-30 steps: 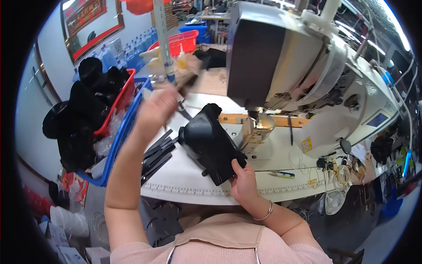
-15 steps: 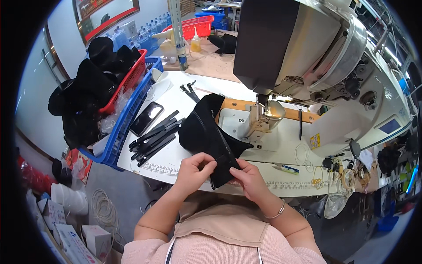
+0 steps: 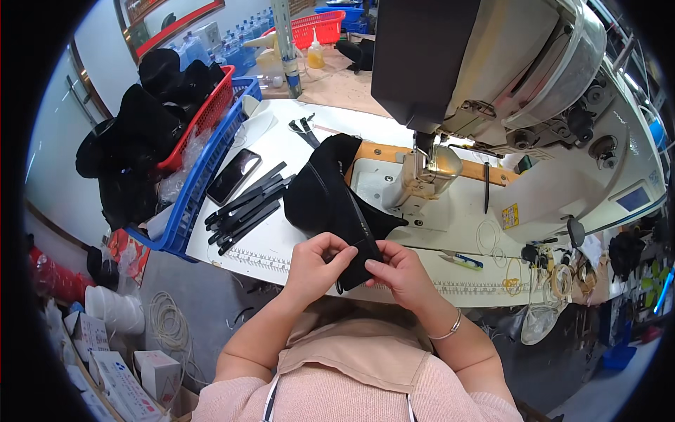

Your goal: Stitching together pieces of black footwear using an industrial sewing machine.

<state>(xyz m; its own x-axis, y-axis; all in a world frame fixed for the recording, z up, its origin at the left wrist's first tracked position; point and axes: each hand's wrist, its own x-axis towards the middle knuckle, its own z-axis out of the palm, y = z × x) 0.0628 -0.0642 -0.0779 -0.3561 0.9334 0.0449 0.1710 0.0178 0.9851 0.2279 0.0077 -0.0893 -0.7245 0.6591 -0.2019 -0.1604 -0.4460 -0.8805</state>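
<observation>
Left hand: I see my left hand [image 3: 320,264] pinching the near edge of the black shaped fabric piece [image 3: 330,204], its grip closed on the cloth beside a thin black strap [image 3: 365,235] running along it.
Right hand: my right hand [image 3: 401,271] meets it from the other side, fingertips clamped on the same near edge, seemingly so strap and cloth stay lined up.
Fabric piece: it lies on the white tabletop [image 3: 281,151], its near end lifted in both hands, its far end close to the needle of the grey industrial sewing machine [image 3: 492,77], handy for feeding under the foot.
Spare straps: a row of flat black strips [image 3: 246,207] sits just left of the fabric, within easy reach, beside a dark phone [image 3: 234,176].
Bins: a blue plastic basket [image 3: 204,183] and a red one [image 3: 204,119] hold black pieces at the tabletop's left edge.
</observation>
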